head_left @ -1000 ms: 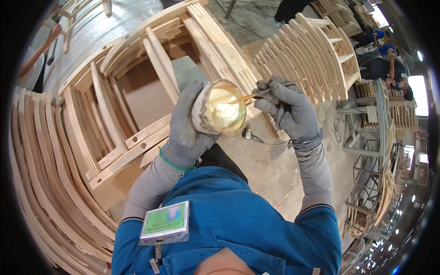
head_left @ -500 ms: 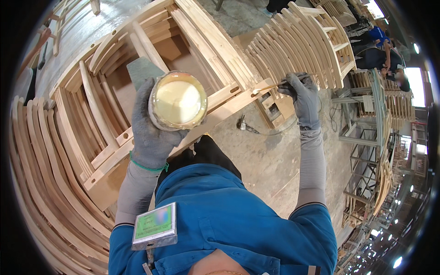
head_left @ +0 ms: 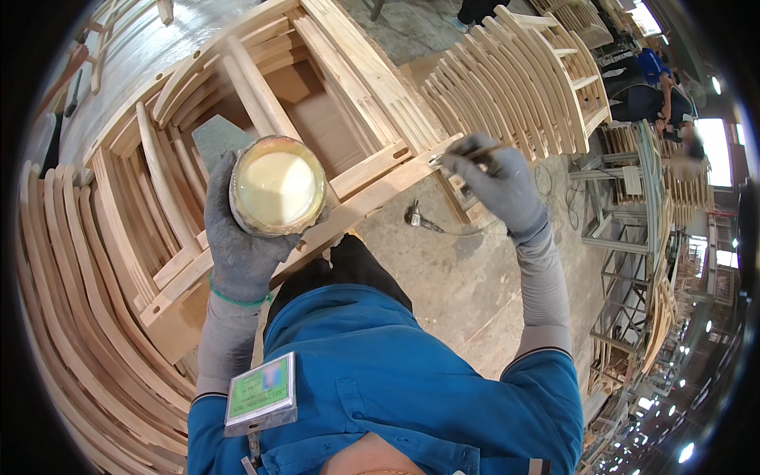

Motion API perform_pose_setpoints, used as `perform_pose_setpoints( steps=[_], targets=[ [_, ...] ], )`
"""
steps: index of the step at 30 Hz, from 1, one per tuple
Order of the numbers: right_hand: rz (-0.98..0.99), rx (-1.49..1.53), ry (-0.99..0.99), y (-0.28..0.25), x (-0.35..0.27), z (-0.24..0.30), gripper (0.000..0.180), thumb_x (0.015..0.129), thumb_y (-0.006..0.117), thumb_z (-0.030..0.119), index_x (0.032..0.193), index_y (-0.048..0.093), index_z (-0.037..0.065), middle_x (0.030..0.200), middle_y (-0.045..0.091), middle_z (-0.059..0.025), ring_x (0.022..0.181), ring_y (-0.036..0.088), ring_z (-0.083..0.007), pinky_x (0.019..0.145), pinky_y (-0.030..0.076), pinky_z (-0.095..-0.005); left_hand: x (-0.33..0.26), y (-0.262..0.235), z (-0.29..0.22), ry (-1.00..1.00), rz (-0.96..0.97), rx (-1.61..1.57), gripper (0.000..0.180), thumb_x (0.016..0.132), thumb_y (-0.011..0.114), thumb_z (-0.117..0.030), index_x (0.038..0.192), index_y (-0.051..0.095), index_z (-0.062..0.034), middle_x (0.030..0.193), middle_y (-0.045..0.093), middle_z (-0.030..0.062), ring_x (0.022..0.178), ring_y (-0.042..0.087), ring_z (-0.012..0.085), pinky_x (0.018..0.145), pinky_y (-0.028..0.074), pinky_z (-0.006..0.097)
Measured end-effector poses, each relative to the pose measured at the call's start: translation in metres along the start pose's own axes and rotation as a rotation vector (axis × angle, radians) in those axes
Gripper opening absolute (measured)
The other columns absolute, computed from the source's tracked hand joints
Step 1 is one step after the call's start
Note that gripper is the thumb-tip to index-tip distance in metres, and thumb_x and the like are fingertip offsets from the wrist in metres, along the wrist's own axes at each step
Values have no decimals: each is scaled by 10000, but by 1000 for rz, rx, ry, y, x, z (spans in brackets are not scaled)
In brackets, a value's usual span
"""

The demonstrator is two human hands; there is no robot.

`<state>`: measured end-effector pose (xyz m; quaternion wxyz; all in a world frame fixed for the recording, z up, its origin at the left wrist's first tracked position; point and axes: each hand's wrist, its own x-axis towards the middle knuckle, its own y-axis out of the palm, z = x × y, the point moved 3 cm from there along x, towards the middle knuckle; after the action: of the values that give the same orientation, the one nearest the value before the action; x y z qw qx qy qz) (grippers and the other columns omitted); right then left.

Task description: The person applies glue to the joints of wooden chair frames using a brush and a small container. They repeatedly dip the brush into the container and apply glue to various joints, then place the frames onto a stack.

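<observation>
Up front, a round tin [head_left: 277, 185] full of pale yellow glue is held from below by the gloved left hand [head_left: 241, 237], its fingers wrapped tight around it. A thin brush [head_left: 475, 152] is pinched in the right hand [head_left: 497, 184], fingers closed, its tip touching the wooden chair frame [head_left: 372, 166]. Curved wooden chair parts [head_left: 514, 87] are stacked just behind.

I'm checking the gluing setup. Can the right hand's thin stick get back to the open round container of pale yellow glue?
Probably yes: the left hand holds the open round container uncovered, and nothing lies between it and the right hand with its thin stick.
</observation>
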<state>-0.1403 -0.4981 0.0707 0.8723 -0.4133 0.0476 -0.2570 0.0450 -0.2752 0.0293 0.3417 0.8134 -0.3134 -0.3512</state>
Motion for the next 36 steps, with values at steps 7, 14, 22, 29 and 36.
perform_pose_setpoints(
  steps=[7,14,22,29,36],
  targets=[
    [-1,58,115,0,1,-9,145,818,666,131,865,630,-1,674,594,-49,608,526,-75,551,429,-224,-14,6,-10,-168,-21,-259,732,578,852,-123,1185,453,-32,1154,559,118,1046,570,225,870,511,359],
    [-27,241,326,-10,5,-20,113,825,662,71,870,619,-24,790,633,-36,709,574,-71,652,466,-202,-24,-10,-14,51,-6,-40,715,622,826,-97,1210,423,-35,1171,547,131,1032,579,240,871,511,373],
    [-1,397,283,-8,10,-15,88,811,654,74,850,639,-3,814,630,-39,722,562,-84,649,449,-223,-36,-30,-8,740,109,795,670,742,724,-62,1272,316,-47,1213,517,140,1137,515,238,1002,421,383],
    [30,419,213,-37,30,4,146,798,607,-46,940,574,-52,901,637,-127,846,621,-184,799,512,-290,-14,-47,3,183,-57,-128,465,917,413,-394,1228,473,-54,1187,553,124,1108,547,227,929,480,402],
    [109,716,-171,9,90,101,182,742,635,-85,905,561,-47,871,632,-193,736,649,-245,680,567,-340,-20,-31,-25,236,60,-455,404,924,423,-363,1189,517,-73,1132,586,85,1057,577,219,905,489,365]
  ],
)
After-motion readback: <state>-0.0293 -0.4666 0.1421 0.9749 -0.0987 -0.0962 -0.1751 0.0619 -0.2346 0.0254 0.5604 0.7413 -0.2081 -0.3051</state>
